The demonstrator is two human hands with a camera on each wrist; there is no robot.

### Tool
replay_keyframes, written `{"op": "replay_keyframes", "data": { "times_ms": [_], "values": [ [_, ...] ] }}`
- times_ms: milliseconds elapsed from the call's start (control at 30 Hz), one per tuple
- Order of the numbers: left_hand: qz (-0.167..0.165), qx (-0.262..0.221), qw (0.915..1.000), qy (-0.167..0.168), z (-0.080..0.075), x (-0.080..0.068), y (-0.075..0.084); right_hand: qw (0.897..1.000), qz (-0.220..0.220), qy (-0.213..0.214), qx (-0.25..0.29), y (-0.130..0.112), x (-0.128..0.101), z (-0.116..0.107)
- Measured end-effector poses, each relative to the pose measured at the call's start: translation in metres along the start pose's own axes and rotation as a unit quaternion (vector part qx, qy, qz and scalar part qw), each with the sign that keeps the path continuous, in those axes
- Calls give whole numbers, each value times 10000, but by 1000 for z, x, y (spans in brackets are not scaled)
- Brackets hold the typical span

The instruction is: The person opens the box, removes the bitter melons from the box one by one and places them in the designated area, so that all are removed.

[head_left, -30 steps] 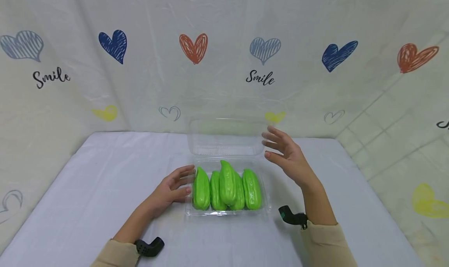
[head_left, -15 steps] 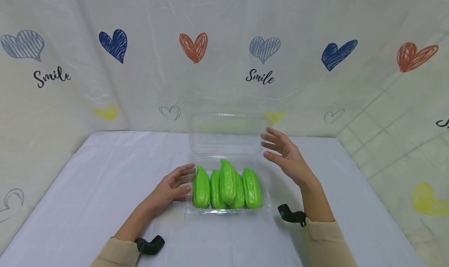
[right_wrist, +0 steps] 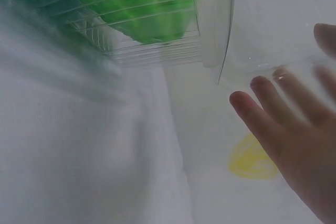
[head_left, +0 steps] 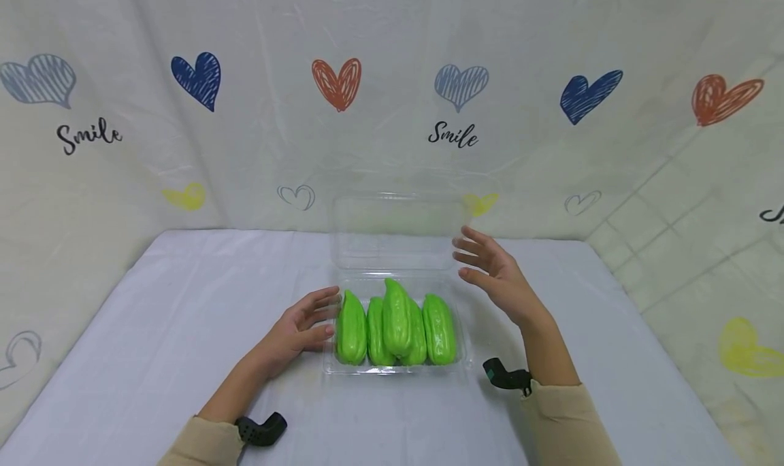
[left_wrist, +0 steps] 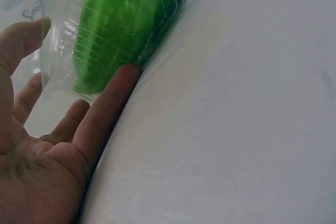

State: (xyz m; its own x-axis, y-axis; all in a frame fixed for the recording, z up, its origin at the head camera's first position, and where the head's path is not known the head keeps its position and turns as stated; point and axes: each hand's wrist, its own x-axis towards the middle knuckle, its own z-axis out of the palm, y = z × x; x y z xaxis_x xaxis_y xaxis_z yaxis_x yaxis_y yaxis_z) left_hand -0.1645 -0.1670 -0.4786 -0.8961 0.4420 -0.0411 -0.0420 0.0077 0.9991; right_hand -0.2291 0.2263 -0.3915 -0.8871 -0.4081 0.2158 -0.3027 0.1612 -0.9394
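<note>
— So where's the clear box (head_left: 398, 364) of green gourds (head_left: 395, 326)?
— Mid-table, lid (head_left: 398, 231) up. Left hand (head_left: 294, 337), fingers relaxed, touches its left wall; right hand (head_left: 496, 275), fingers spread, is beside the lid's right edge.

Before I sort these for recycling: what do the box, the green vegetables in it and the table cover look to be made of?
The clamshell box looks like thin clear plastic, glossy and ribbed; the green shows through its wall. The green vegetables look like moulded plastic replicas, judging by their even colour and waxy shine, though real ones can't be excluded. The table cover seems to be matt white woven cloth, faintly creased.
</note>
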Motion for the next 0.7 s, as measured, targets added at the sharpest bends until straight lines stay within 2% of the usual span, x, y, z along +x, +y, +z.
{"op": "replay_keyframes", "data": {
  "times_ms": [267,700],
  "values": [
    [19,-19,10000,5,0,0,0,9996,50,-93,270,4,1,1],
    [88,-187,9998,-33,2,-1,3,9989,371,-145,235,16,3,2]
  ]
}}
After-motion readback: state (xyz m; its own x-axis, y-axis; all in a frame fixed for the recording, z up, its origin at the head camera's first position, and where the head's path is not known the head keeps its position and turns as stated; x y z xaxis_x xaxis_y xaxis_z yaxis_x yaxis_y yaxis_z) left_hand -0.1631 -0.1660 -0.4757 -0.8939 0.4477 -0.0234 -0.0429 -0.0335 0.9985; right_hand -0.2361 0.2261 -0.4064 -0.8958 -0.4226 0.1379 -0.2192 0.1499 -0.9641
